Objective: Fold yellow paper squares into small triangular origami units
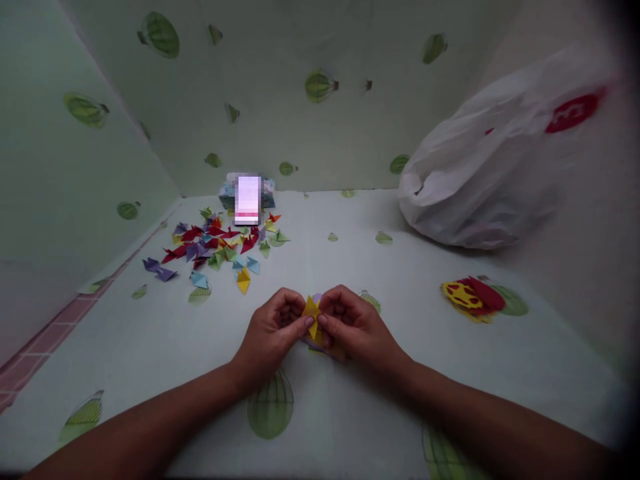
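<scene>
Between my two hands is a small folded piece of yellow origami paper (pixel 311 309), diamond-shaped with a pointed top. My left hand (pixel 280 323) pinches its left side between thumb and curled fingers. On the other side, the thumb and fingers of my right hand (pixel 353 323) grip the same paper, close to the left thumb. Beneath the hands lies a low stack of coloured paper (pixel 336 351), yellow and purple at its edges, mostly covered by the right hand.
Many folded paper pieces (pixel 215 243) in several colours lie scattered at the back left. Behind them, a blurred bright phone-like screen (pixel 248 200) leans on a box (pixel 227 193). Red and yellow paper cutouts (pixel 473 298) lie right. A white plastic bag (pixel 465 180) stands at the back right.
</scene>
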Motion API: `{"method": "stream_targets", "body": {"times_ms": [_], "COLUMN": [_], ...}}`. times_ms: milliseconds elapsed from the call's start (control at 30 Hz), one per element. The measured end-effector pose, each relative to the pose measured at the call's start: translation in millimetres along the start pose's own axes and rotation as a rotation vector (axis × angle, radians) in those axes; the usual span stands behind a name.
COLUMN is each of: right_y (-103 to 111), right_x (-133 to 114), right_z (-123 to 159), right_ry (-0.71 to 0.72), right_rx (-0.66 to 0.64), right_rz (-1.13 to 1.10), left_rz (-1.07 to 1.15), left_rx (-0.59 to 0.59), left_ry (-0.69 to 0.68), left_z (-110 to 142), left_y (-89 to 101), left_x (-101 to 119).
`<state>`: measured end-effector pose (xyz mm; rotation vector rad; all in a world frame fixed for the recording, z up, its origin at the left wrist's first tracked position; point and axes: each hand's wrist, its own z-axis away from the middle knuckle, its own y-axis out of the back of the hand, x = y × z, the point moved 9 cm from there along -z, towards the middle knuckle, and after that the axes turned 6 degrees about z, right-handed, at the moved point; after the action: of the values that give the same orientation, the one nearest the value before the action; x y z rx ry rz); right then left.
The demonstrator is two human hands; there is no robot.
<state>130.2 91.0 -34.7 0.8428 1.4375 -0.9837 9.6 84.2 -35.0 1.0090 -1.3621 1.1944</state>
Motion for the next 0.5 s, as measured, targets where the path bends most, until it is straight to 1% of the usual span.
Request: {"method": "stream_targets", "body": {"times_ms": [267, 433, 500], "right_y": [2.5, 3.0, 3.3], "right_x": [0.6, -3.0, -3.7], "right_z": [-0.9, -0.6, -0.1], "right_ry": [0.025, 0.044, 0.044], "right_rx": [0.007, 0.004, 0.007], "right_rz": [0.055, 0.122, 0.126], "left_rz": [0.002, -0.022, -0.021], "left_rx": [-0.034, -0.044, -0.040], "left_ry": [0.001, -0.049, -0.049], "left_z": [-2.3, -2.6, -2.4], "left_y": [-1.4, -1.3, -0.4], "left_x": [-0.8, 0.1, 0.5]}}
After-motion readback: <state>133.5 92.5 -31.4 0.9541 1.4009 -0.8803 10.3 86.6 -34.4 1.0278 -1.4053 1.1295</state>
